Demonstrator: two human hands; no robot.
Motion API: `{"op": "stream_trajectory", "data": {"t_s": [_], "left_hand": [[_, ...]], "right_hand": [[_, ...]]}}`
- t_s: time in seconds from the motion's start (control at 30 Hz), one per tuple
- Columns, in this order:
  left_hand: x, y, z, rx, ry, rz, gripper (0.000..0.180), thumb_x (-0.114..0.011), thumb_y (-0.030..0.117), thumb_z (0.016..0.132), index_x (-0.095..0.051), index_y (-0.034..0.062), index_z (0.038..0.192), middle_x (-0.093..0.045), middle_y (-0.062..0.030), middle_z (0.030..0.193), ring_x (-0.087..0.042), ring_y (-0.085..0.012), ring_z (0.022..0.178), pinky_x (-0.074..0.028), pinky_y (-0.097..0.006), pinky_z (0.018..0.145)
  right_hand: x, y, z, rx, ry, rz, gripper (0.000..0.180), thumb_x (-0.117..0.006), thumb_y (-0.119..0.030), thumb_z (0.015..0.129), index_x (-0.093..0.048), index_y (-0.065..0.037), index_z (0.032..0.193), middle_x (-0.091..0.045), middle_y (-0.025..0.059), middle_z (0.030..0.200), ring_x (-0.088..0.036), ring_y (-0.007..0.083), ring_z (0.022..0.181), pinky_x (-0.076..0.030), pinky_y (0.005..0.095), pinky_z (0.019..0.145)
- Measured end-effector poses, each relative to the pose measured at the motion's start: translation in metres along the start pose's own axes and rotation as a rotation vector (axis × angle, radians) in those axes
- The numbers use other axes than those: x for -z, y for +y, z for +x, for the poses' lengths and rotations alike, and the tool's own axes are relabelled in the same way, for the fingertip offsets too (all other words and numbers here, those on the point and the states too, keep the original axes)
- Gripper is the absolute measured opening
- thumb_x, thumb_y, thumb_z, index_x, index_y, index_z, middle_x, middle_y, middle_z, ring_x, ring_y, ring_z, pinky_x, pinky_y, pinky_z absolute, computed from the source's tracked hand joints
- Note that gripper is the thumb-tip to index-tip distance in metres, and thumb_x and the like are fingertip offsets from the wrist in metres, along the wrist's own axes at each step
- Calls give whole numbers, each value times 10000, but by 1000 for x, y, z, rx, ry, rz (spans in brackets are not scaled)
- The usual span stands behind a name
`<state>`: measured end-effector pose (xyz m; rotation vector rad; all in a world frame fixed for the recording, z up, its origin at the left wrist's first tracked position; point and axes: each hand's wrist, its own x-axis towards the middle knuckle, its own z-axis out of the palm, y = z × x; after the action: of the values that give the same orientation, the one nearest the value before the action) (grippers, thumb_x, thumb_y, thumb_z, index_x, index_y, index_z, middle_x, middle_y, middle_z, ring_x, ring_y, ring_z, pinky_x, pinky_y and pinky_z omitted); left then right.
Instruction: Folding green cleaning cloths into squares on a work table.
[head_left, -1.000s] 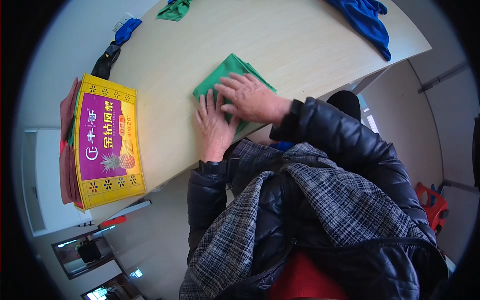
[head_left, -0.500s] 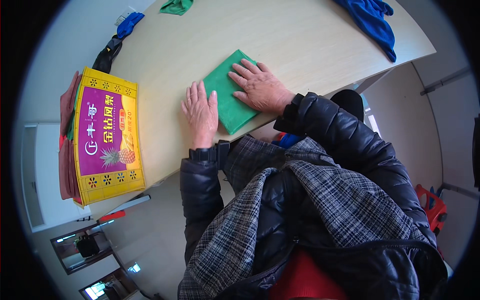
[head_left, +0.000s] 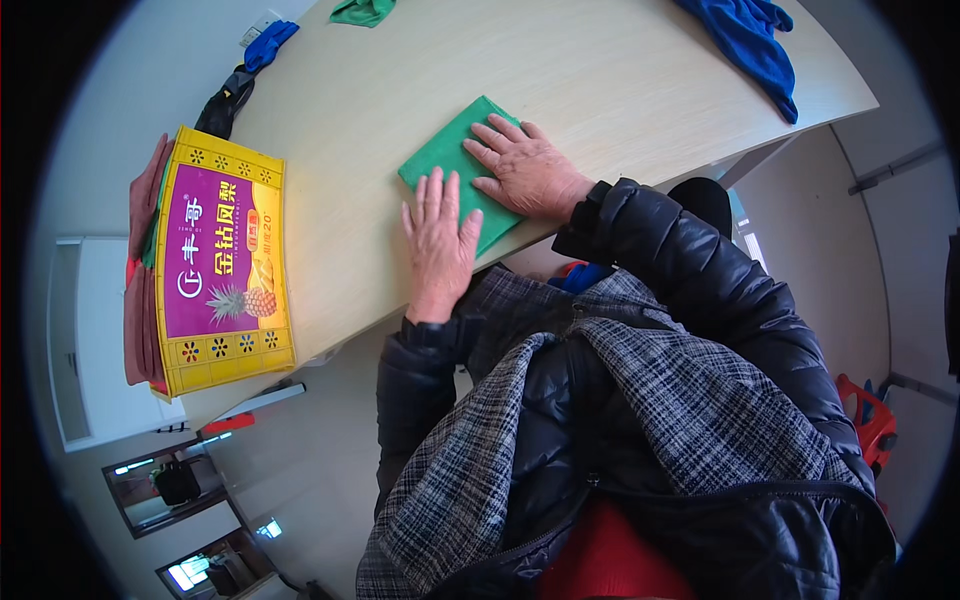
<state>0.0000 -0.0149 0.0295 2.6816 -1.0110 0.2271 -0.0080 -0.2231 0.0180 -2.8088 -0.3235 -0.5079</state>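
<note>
Folded green cloth [head_left: 452, 148] lies on the bench [head_left: 340, 200], its right side beneath the right hand [head_left: 530, 175], its near-left edge under the left hand [head_left: 440, 250] (both hands flattened wide).

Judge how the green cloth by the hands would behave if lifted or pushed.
The green cloth would probably droop if lifted by one corner, since it looks like thin, soft fabric. Pushed along the table, it may slide or ruck rather than roll, as it lies low and flat.
</note>
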Motion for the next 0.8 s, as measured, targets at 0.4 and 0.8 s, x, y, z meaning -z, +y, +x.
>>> {"op": "stream_trajectory", "data": {"t_s": [0.4, 0.8], "left_hand": [[1, -14, 3, 68, 75, -99, 618, -442, 429, 1055, -375, 58, 1545, -300, -164, 1629, -242, -330, 1518, -197, -468, 1223], [1, 3, -15, -67, 62, -127, 632, -500, 412, 1034, -376, 46, 1535, -324, -178, 1610, -272, -371, 1494, -219, -522, 1214]], "right_hand": [[2, 1, -1, -1, -6, 19, 569, -488, -454, 1014, -505, -89, 1451, -448, 122, 1535, -343, 327, 1465, -320, 514, 1158], [21, -5, -7, -1, 5, -57, 540, -492, -408, 1025, -498, -84, 1457, -440, 125, 1549, -335, 324, 1476, -283, 516, 1187]]}}
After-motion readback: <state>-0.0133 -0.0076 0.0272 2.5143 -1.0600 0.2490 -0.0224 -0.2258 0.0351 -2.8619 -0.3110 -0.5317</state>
